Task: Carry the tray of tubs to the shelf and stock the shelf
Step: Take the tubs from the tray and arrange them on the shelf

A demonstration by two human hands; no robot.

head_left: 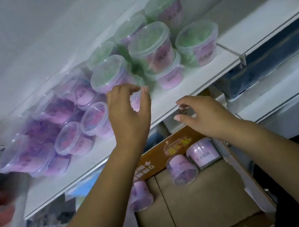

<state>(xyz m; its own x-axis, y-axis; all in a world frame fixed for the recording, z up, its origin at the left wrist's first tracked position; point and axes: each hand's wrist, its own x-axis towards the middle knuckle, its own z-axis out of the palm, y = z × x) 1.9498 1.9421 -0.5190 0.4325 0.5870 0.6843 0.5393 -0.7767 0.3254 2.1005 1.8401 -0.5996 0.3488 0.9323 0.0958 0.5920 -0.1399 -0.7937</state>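
purple stock: clear tubs with purple fill (60, 126), stacked in a crowd on the shelf at mid-left of frame.
third tray tub: purple tub (140, 195) at the tray's left edge, lower centre, partly behind my left forearm.
left hand: left hand (128, 112) up at the shelf front, centre frame, thumb and fingers curved round a pink tub (136, 100). Cannot tell if it's pinching it or has a gap.
pink tub: on the shelf, between the purple group and the green group, tight against the stack above it.
green stock: green-filled tubs (149, 46), stacked two high, upper centre.
tray pair: two purple tubs (182, 169) and (203, 153), touching, by the tray's far wall. Both look tipped, not on their bases.
tray: cardboard tray (205, 201) below the shelf, lower centre-right.
right hand: right hand (205, 119), fingers loosely spread, holding nothing, just in front of the shelf lip.
shelf: white shelf (203, 77), bare patch right of the green tubs.
key relation: tray pair sits directly below the right hand, so I judge the right is the nearer one. Reach is down, then back up to the bare patch.
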